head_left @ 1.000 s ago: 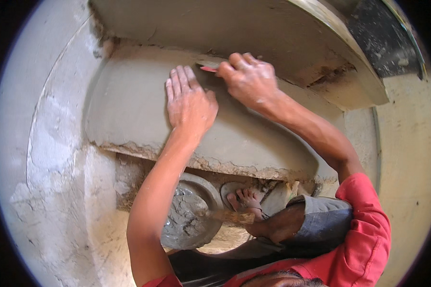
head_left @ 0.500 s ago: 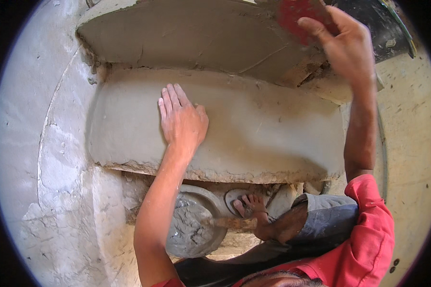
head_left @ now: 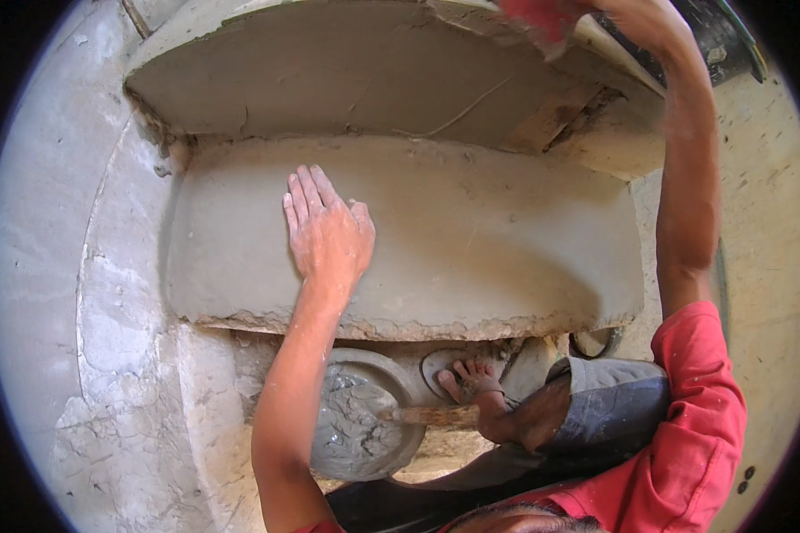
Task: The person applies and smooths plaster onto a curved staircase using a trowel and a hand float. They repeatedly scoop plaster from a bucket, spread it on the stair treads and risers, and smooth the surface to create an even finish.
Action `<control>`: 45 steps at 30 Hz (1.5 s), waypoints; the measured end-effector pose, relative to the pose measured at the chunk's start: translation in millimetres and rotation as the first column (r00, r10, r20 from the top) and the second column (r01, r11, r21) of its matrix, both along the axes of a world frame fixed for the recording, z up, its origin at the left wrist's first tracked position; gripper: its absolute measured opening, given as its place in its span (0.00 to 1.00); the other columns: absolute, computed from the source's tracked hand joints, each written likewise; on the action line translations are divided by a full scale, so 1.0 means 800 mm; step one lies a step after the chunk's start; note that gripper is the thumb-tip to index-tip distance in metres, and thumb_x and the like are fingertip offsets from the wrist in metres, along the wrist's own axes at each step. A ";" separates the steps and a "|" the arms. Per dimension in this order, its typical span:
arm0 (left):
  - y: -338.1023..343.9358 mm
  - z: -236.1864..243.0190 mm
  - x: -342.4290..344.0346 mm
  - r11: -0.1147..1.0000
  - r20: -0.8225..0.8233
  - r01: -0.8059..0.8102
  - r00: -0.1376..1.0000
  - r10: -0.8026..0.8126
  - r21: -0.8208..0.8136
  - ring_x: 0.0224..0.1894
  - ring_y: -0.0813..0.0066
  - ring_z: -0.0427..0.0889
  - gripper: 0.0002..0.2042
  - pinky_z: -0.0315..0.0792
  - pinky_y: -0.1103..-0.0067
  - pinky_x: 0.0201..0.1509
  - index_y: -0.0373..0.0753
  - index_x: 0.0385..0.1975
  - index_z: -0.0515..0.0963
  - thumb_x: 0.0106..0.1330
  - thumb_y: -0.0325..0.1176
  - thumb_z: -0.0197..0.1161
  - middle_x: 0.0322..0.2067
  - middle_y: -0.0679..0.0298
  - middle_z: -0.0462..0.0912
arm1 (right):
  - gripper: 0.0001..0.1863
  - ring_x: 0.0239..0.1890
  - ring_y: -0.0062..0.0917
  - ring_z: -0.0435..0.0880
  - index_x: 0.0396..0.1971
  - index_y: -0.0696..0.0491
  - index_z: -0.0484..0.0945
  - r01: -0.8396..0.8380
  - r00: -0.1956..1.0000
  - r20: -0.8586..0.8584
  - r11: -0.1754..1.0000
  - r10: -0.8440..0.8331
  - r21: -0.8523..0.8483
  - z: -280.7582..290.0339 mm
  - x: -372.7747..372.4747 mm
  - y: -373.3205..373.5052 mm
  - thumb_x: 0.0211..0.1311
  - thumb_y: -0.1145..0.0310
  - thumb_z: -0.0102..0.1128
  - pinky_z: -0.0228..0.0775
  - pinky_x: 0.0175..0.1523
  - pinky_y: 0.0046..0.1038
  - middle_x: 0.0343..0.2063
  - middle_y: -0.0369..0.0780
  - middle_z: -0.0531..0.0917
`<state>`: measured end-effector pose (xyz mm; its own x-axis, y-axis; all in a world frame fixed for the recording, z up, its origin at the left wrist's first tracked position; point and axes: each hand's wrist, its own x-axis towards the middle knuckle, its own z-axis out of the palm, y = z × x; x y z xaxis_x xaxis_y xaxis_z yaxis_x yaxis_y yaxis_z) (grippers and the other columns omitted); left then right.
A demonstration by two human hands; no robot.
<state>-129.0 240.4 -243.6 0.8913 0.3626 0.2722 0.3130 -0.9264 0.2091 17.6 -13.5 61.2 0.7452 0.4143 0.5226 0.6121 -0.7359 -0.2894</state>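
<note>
My left hand lies palm down, fingers stretched forward, on the smooth grey plastered top of a ledge. At the upper right my right hand, partly cut off by the frame's top, holds a red flat plastering float. The float, blurred, is by the upper edge of the plastered upright face behind the ledge. Most of the float and the fingers on it are out of sight.
Below the ledge's rough front edge stands a round bucket of wet grey mortar, with a wooden handle sticking out. My foot is beside it. Walls curve at both sides, and a black container is at the upper right.
My right hand has moved up and away with the float, toward the top of the upright face. My left hand stays flat on the ledge; the view has shifted slightly.
</note>
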 end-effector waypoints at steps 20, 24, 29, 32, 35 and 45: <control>0.001 0.002 0.000 1.000 -0.039 0.006 0.999 -0.006 0.009 0.84 0.45 0.52 0.38 0.45 0.59 0.88 0.21 0.79 0.54 0.76 0.41 0.54 0.80 0.37 0.55 | 0.14 0.18 0.25 0.78 0.27 0.55 0.85 -0.186 0.773 0.632 0.935 -0.051 0.303 -0.199 0.005 0.024 0.63 0.62 0.82 0.71 0.25 0.29 0.20 0.39 0.83; 0.001 -0.002 0.000 1.000 -0.030 0.008 1.000 -0.008 -0.004 0.84 0.45 0.52 0.38 0.46 0.59 0.88 0.21 0.78 0.55 0.76 0.41 0.54 0.80 0.36 0.55 | 0.12 0.20 0.27 0.81 0.33 0.54 0.90 -0.085 0.823 0.523 0.862 -0.222 0.500 -0.202 0.011 -0.055 0.67 0.61 0.79 0.76 0.31 0.29 0.20 0.39 0.84; 0.002 -0.005 0.000 1.000 -0.025 -0.002 1.000 0.002 -0.010 0.84 0.45 0.53 0.38 0.46 0.59 0.88 0.21 0.78 0.55 0.76 0.41 0.54 0.80 0.37 0.56 | 0.09 0.24 0.26 0.80 0.42 0.50 0.93 -0.183 0.872 0.486 0.876 -0.066 0.447 -0.174 -0.021 -0.106 0.65 0.65 0.79 0.76 0.35 0.27 0.23 0.37 0.84; 0.001 -0.006 0.000 1.000 -0.031 -0.006 1.000 0.007 0.014 0.84 0.45 0.53 0.38 0.45 0.59 0.88 0.22 0.79 0.55 0.76 0.41 0.54 0.80 0.37 0.56 | 0.07 0.31 0.28 0.84 0.39 0.49 0.91 -0.088 0.912 0.396 0.994 0.104 -0.057 -0.173 -0.037 -0.099 0.64 0.66 0.78 0.79 0.38 0.30 0.28 0.35 0.85; 0.000 -0.006 0.001 1.000 -0.019 -0.011 1.000 0.011 0.016 0.84 0.45 0.53 0.38 0.45 0.59 0.88 0.22 0.79 0.55 0.76 0.41 0.54 0.80 0.38 0.56 | 0.07 0.36 0.33 0.86 0.38 0.51 0.89 -0.069 0.920 0.337 0.928 0.201 -0.365 -0.202 -0.019 -0.070 0.63 0.67 0.77 0.81 0.41 0.31 0.31 0.37 0.85; 0.002 -0.005 0.001 1.000 -0.031 0.001 1.000 -0.001 -0.025 0.84 0.46 0.53 0.38 0.45 0.59 0.88 0.22 0.79 0.55 0.76 0.42 0.53 0.81 0.38 0.55 | 0.07 0.33 0.29 0.85 0.26 0.48 0.85 0.056 0.826 0.559 0.978 0.069 -0.203 -0.145 -0.058 -0.090 0.59 0.68 0.76 0.79 0.35 0.34 0.28 0.34 0.81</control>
<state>-128.1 242.1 -247.7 0.8995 0.3680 0.2357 0.3188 -0.9214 0.2221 -28.9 -85.6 -54.9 0.3461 0.5604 0.7524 0.6268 -0.7349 0.2590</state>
